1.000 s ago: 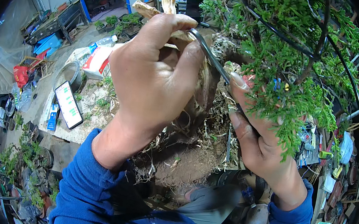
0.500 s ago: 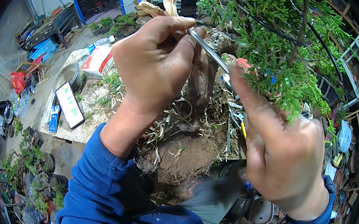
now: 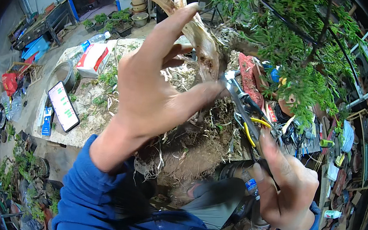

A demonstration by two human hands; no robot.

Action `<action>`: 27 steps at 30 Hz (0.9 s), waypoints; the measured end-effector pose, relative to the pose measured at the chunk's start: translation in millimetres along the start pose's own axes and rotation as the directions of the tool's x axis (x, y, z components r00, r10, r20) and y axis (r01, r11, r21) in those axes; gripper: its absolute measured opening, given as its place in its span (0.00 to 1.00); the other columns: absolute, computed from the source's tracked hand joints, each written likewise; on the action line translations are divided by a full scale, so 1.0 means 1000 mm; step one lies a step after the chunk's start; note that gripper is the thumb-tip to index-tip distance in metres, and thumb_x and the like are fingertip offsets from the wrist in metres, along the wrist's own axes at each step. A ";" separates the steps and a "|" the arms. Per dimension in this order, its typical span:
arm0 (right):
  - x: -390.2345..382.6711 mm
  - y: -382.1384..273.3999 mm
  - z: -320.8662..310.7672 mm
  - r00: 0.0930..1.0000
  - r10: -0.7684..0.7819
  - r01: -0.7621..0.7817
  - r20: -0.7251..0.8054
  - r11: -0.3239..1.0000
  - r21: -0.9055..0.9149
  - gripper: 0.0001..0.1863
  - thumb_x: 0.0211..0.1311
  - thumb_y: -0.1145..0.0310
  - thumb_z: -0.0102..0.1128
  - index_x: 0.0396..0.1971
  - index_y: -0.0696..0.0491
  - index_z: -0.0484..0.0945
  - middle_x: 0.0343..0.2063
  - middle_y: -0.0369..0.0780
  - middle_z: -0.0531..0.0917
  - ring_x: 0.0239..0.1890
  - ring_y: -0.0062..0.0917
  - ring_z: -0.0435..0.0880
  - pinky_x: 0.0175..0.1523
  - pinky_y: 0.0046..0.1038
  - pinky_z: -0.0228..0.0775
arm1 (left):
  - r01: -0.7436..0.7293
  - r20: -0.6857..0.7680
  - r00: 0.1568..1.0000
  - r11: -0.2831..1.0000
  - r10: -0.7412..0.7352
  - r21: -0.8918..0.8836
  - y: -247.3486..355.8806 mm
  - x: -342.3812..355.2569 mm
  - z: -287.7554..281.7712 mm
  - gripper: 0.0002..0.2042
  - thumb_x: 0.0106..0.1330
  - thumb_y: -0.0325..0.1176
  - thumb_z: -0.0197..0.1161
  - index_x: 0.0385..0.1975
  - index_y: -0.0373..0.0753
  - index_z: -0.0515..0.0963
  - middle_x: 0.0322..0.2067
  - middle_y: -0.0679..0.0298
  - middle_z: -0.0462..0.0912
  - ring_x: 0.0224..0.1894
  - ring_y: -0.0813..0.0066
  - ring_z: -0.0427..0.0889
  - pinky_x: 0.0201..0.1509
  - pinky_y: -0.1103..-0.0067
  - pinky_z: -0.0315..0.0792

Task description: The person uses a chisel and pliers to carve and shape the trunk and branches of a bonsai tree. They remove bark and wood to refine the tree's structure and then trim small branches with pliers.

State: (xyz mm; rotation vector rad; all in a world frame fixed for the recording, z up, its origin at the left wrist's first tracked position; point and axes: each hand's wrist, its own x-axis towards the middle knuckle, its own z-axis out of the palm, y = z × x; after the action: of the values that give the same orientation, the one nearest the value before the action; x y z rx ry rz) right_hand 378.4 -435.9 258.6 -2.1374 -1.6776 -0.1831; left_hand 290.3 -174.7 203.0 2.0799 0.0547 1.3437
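Observation:
A gnarled bonsai trunk [image 3: 206, 56] with pale, stripped deadwood rises in front of me, its roots and soil [image 3: 184, 153] below. My left hand [image 3: 151, 84] is open beside it, with thumb and index finger spread wide. The index fingertip overlaps the pale wood; whether it touches, I cannot tell. Between my right hand's [image 3: 287, 186] thumb and fingers is a slim metal carving tool [image 3: 241, 110], slanting up and left towards the trunk. Its upper end is blurred near my left thumb, and contact there is unclear. Green juniper foliage [image 3: 286, 49] hangs above the right hand.
Yellow-handled pliers [image 3: 250, 131] and other tools lie right of the trunk, near a red block [image 3: 249, 79]. On the slab [image 3: 87, 104] at left are a phone [image 3: 63, 106], a red-and-white bag [image 3: 94, 59] and a grey bowl [image 3: 62, 76]. Potted plants [image 3: 121, 21] stand farther back.
My left hand has opened from its pinch around the tool's upper end. My right hand has moved down and slightly left with the tool, which now points lower on the trunk.

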 end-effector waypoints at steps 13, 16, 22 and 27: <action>0.064 0.043 0.054 0.903 -0.211 0.260 -0.373 0.962 0.084 0.20 0.66 0.76 0.66 0.58 0.57 0.83 0.48 0.51 0.88 0.45 0.43 0.89 0.47 0.34 0.79 | 0.091 -0.068 0.994 0.996 -0.089 0.019 0.005 0.013 0.013 0.29 0.70 0.28 0.69 0.71 0.38 0.71 0.55 0.57 0.82 0.51 0.73 0.83 0.53 0.77 0.80; 0.066 0.042 0.054 0.937 -0.190 0.236 -0.293 0.963 0.130 0.24 0.68 0.79 0.63 0.64 0.63 0.78 0.59 0.53 0.84 0.64 0.41 0.83 0.68 0.33 0.69 | 0.141 -0.090 0.987 0.987 -0.134 0.073 0.009 0.019 0.018 0.24 0.69 0.25 0.68 0.66 0.37 0.75 0.38 0.64 0.86 0.36 0.86 0.83 0.41 0.84 0.77; 0.066 0.044 0.050 0.943 -0.223 0.249 -0.247 0.965 0.078 0.24 0.67 0.85 0.61 0.63 0.64 0.78 0.61 0.53 0.82 0.66 0.42 0.81 0.70 0.34 0.68 | 0.105 -0.197 0.976 0.992 -0.089 0.073 0.003 0.026 0.022 0.19 0.66 0.23 0.71 0.57 0.35 0.82 0.30 0.67 0.87 0.31 0.89 0.80 0.36 0.88 0.72; 0.066 0.047 0.048 0.939 -0.234 0.271 -0.252 0.954 0.125 0.24 0.67 0.84 0.61 0.63 0.64 0.78 0.60 0.55 0.82 0.66 0.43 0.81 0.69 0.35 0.69 | 0.068 -0.219 0.974 0.997 -0.061 0.025 0.000 0.022 0.024 0.18 0.67 0.23 0.71 0.56 0.35 0.83 0.29 0.67 0.87 0.31 0.90 0.80 0.35 0.89 0.72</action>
State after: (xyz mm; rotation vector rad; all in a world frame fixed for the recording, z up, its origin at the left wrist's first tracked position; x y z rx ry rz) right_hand 433.1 -365.9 226.9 -1.7073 -1.7579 -0.3515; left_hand 320.5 -178.0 214.4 1.9312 0.2373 1.5350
